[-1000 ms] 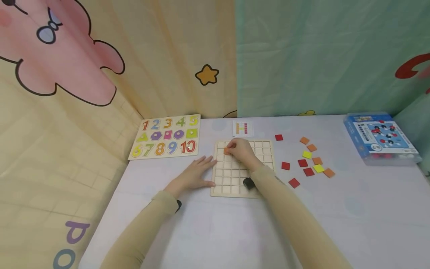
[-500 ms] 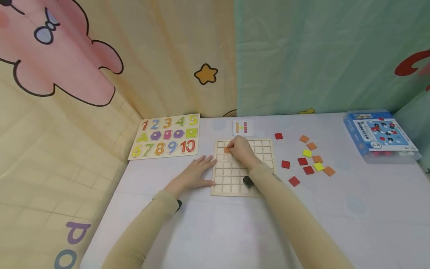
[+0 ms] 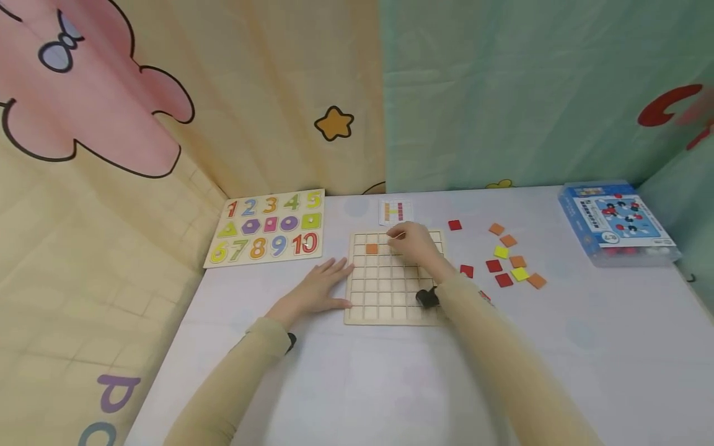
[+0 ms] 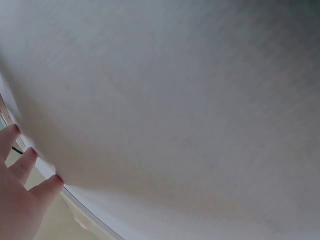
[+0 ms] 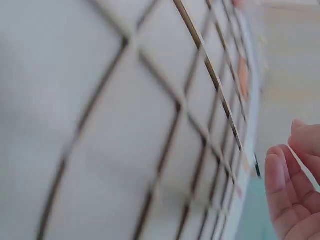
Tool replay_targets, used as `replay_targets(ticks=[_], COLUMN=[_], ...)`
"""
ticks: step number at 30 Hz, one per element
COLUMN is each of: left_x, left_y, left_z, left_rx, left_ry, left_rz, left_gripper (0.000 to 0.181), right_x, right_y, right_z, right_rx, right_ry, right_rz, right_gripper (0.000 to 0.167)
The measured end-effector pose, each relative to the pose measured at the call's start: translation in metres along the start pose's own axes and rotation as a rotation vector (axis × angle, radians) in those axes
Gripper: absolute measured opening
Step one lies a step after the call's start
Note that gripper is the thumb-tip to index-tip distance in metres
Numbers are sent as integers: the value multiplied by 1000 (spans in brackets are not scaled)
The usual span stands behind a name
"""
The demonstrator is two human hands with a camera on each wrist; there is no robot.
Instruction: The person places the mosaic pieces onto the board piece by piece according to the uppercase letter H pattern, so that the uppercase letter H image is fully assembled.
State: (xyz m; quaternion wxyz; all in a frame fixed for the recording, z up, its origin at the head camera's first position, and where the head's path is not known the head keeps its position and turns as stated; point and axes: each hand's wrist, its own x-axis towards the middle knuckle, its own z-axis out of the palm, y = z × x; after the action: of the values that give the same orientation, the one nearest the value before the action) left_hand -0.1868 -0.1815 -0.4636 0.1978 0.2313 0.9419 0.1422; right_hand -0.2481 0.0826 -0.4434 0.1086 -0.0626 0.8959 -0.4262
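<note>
On the table lies a wooden grid board (image 3: 385, 314), with one orange square tile (image 3: 372, 248) in a cell near its upper left corner. My right hand (image 3: 415, 246) hovers over the board's upper right part, to the right of that tile. In the right wrist view the fingers and thumb of this right hand (image 5: 295, 185) are slightly apart, with nothing between them. At the board's left edge rests my left hand (image 3: 319, 288), fingers spread and touching the rim. The left wrist view catches only part of the left hand (image 4: 22, 192).
Right of the board are scattered loose red tiles (image 3: 455, 225), orange tiles (image 3: 496, 229) and yellow tiles (image 3: 501, 252). A small pattern card (image 3: 395, 212) lies behind the board. A number puzzle (image 3: 264, 229) sits at the back left, a blue box (image 3: 619, 224) at the back right.
My right hand has let go of the orange tile and moved right, leaving the tile in its cell. The left hand keeps its place at the board's edge. The head view has shifted slightly.
</note>
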Motion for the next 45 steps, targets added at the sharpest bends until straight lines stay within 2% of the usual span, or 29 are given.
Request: replay_targets(ticks=[5, 8, 13, 16, 20, 27, 34, 45], left_x=[-3, -6, -9, -10, -9, -8, -4, -1], left_y=[-1, -2, -4, -4, -4, -5, -5, 0], left_z=[0, -1, -2, -3, -5, -2, 3, 1], left_rx=[9, 14, 6, 8, 14, -5, -21, -31], left_ry=[-3, -1, 0, 2, 5, 5, -5, -5], left_rz=[-22, -31, -24, -17, -13, -17, -19, -10], left_gripper=[90, 90, 91, 91, 91, 91, 90, 89], right_x=[-27, -45, -75, -88, -97, -97, -95, -98], right_y=[37, 65, 108, 124, 135, 143, 149, 154], right_z=[-55, -83, -115, -128, -137, -137, -134, -138], right_rx=[15, -24, -22, -26, -24, -57, -93, -125], right_ry=[89, 153, 170, 145, 103, 45, 41, 51], right_rz=[31, 108, 242, 273, 285, 277, 282, 328], right_gripper=[33, 36, 47, 50, 54, 63, 54, 46])
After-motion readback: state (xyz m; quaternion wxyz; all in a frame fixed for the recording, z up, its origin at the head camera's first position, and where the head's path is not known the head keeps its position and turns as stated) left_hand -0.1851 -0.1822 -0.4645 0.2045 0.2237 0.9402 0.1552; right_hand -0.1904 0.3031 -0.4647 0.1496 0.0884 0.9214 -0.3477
